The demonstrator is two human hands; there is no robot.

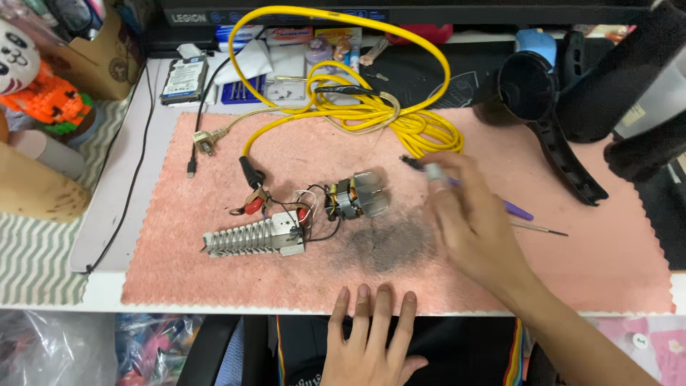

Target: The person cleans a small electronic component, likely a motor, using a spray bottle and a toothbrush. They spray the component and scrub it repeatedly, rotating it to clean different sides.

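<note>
My right hand is blurred over the pink mat and grips a purple-handled tool. The tool's dark tip points up and left, near the coiled yellow cable. Left of this hand lie a small electric motor and a finned heating element, joined by thin wires and red clips. Fingers apart, my left hand rests flat on the mat's front edge and holds nothing.
A dark sooty smudge marks the mat below the motor. A black hair-dryer housing lies at the back right, with a thin metal pick nearby. A bare hard drive, a plug and small bottles sit at the back.
</note>
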